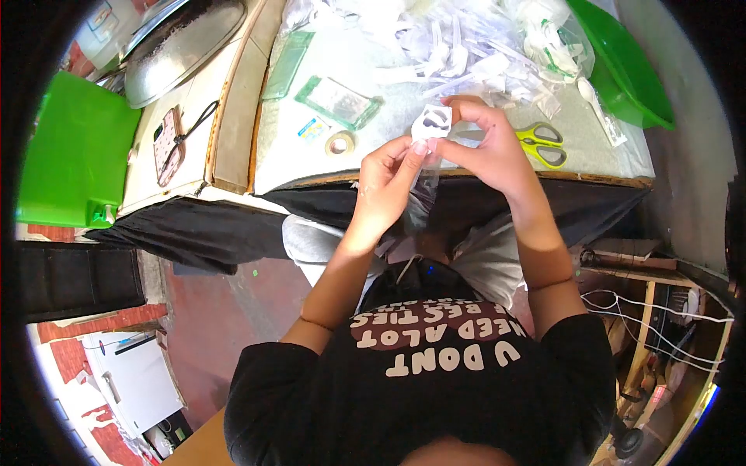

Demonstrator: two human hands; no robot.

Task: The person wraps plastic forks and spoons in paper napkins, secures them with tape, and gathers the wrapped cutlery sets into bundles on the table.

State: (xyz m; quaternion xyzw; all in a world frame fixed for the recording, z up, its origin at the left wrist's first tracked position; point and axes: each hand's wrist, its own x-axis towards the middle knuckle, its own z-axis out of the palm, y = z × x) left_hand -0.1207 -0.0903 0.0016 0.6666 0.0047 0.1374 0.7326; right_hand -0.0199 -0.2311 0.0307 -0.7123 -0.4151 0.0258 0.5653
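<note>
White-covered table (311, 167): spans upper centre to upper right. Green container (74, 159), left edge: small fitting at its lower corner; contents cannot be made out. Green basin (622, 66), upper right: seen from the side, interior hidden. Pile of clear plastic and white pieces (466, 58), top centre: cut off by the top edge, glare blurs single items. Clear bag (556, 46) beside the basin: whitish and green matter inside, not identifiable. Round metal piece (183, 54), upper left: partly cut off. Green-edged packet (339, 102), left of the hands: pale contents, unclear. Scissors (542, 144), green-handled: right of the hands, blades partly hidden. Wrapped white spoon (597, 105): near the table's right side. Tape roll (339, 144): left of the hands. White piece (432, 122), centre: between both hands, clear film hanging below. Left hand (386, 175): narrow pinch on its lower edge. Right hand (486, 140): fingers curled, holding its right side; exact contact partly hidden.
</note>
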